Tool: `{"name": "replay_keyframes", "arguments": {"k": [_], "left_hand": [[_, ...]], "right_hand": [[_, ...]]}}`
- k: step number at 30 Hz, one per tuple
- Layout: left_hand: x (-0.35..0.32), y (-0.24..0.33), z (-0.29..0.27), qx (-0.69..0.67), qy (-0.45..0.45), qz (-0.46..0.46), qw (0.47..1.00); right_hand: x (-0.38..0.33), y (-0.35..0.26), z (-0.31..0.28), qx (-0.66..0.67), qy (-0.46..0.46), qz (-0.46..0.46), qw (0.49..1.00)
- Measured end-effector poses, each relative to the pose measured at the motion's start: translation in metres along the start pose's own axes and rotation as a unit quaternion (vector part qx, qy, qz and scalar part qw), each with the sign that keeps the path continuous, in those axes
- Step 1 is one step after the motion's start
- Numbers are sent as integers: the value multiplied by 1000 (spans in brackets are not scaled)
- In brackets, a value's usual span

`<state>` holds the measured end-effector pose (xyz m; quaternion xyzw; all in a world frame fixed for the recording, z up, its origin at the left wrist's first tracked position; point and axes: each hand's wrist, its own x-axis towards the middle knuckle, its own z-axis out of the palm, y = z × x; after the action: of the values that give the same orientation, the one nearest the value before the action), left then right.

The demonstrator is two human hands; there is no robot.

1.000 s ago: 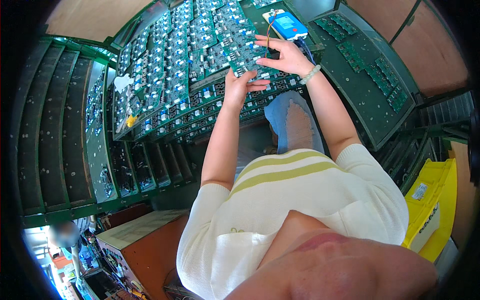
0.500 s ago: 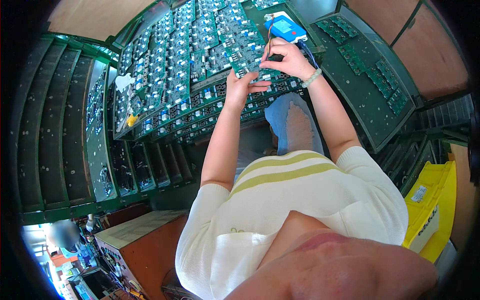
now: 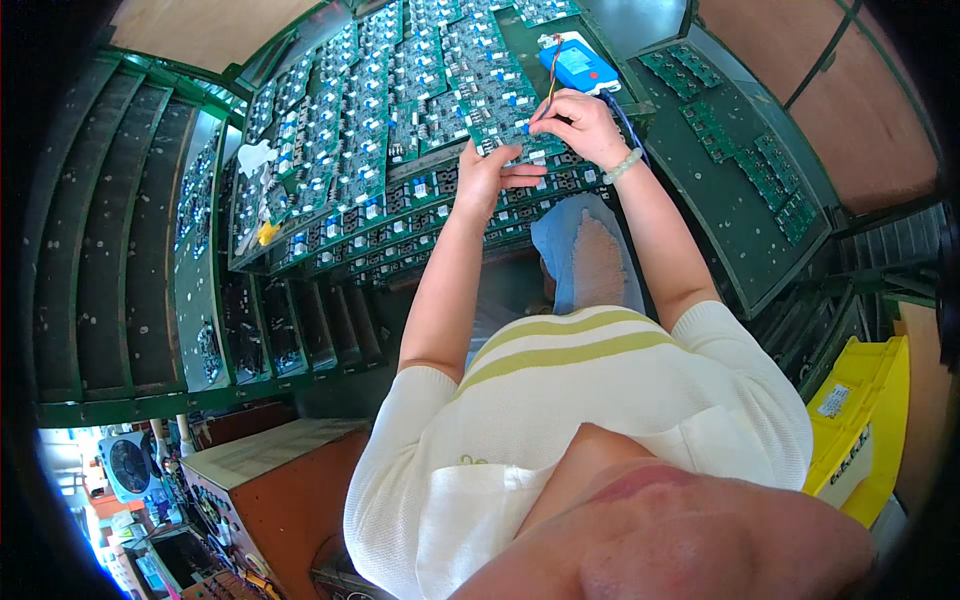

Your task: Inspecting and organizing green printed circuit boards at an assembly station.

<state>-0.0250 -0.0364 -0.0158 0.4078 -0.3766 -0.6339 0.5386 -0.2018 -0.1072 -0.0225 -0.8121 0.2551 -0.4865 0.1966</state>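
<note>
green circuit boards (image 3: 400,110) dotted with blue and white components, laid in rows on a dark green rack (image 3: 130,300). blue handheld tester (image 3: 585,68) with white edge; red and blue leads running from it. pale green bead bracelet (image 3: 622,165) on the right wrist. white knit top (image 3: 560,440) with two yellow-green stripes across the chest. faded blue jeans (image 3: 585,250), with a worn pale patch. yellow bin (image 3: 865,420) at right with white label. small yellow object (image 3: 267,232) and white scrap (image 3: 255,157) on the boards. orange-brown cabinet (image 3: 280,490).
</note>
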Motion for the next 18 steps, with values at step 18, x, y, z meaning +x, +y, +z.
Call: {"name": "replay_keyframes", "arguments": {"k": [18], "left_hand": [[-6, 6, 4, -16, 8, -2, 1000]], "right_hand": [[5, 13, 4, 218, 32, 149, 964]]}}
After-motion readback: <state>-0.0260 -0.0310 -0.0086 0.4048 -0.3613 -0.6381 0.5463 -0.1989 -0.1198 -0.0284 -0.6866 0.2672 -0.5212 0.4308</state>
